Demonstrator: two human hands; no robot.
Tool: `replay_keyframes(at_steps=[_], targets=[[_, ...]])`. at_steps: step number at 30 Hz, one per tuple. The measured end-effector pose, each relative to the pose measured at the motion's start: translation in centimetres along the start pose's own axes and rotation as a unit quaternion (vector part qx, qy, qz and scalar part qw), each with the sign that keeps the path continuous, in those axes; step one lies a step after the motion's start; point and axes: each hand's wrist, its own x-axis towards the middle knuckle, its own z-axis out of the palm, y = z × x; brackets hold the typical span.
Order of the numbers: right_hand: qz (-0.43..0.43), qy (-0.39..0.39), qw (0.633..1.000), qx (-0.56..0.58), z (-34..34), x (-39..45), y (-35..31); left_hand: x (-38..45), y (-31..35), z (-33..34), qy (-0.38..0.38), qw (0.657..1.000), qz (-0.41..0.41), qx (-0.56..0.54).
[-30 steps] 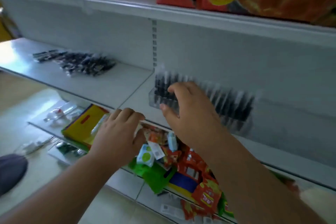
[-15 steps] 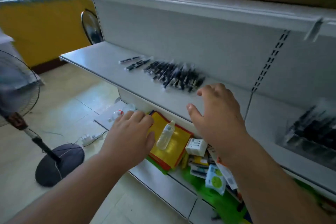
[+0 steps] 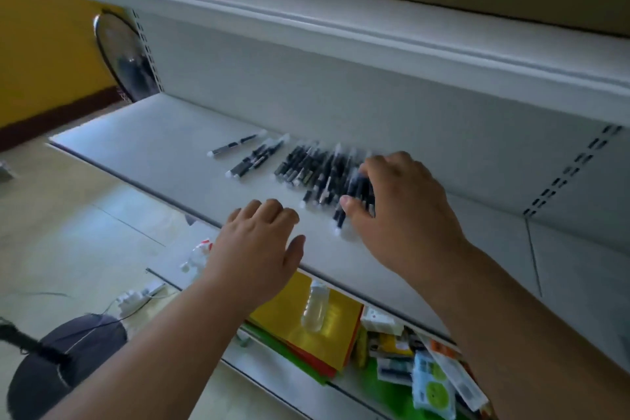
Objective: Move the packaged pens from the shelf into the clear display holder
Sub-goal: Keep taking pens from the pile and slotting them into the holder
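Step judged in hand: pickup of packaged pens (image 3: 317,170) from the shelf (image 3: 163,143). The clear display holder is not in view.

Right hand (image 3: 402,208) is set on the near-right end of the pen pile, fingers curled over the top, thumb (image 3: 347,203) pressed against the near side of a few pens. The grip looks clamped on a small bundle, though motion blur hides how many pens are caught. Left hand (image 3: 262,245) is held flat and relaxed, nothing held, over the shelf's front edge just left of the grip.

Doing it well, as a judgement:
- Sleeves look slick; pinch should be taken near mid-length so the bundle is not fanned out.
- Bundle should be lifted straight up before being swung, so neighbours just left of the grip are not dragged.
- Left hand could be used to pin the rest of the pile or square the bundle.

Edges and room:
- Back panel just beyond the grip; little room there.
- Upper shelf lip (image 3: 375,34) overhangs above; lift should be kept low.
- Front edge is near, below the grip; pens knocked off would land on the cluttered lower shelf (image 3: 300,382).
- Open shelf to the right of the grip; that way looks free.
- Three or four stray pens (image 3: 235,147) lie further left, apart from the pile.
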Motion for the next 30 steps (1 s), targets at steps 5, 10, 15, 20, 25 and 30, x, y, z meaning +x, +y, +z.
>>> replay_keyframes(at_steps=[5, 10, 15, 20, 25, 30], targets=[[0.031, 0.003, 0.999, -0.014, 2.2, 4.0, -3.5, 4.0, -5.5, 1.0, 0.003, 0.999, 0.007, -0.037], [0.102, 0.018, 0.994, -0.031, 4.9, 6.2, -7.3, 8.7, -11.8, 2.6, -0.018, 0.998, 0.035, -0.051], [0.161, 0.047, 0.985, -0.029, 7.4, 8.2, -10.8, 12.3, -18.1, 4.0, 0.0, 0.998, 0.021, -0.067], [0.194, 0.046, 0.98, -0.017, 8.1, 8.5, -13.3, 14.1, -20.6, 4.6, -0.076, 0.994, 0.008, -0.074], [0.201, 0.063, 0.977, -0.02, 8.7, 9.3, -14.2, 15.5, -22.0, 5.0, -0.113, 0.987, 0.018, -0.109], [0.22, 0.085, 0.971, -0.022, 8.9, 9.6, -14.0, 16.6, -21.7, 4.6, -0.148, 0.986, 0.03, -0.072]])
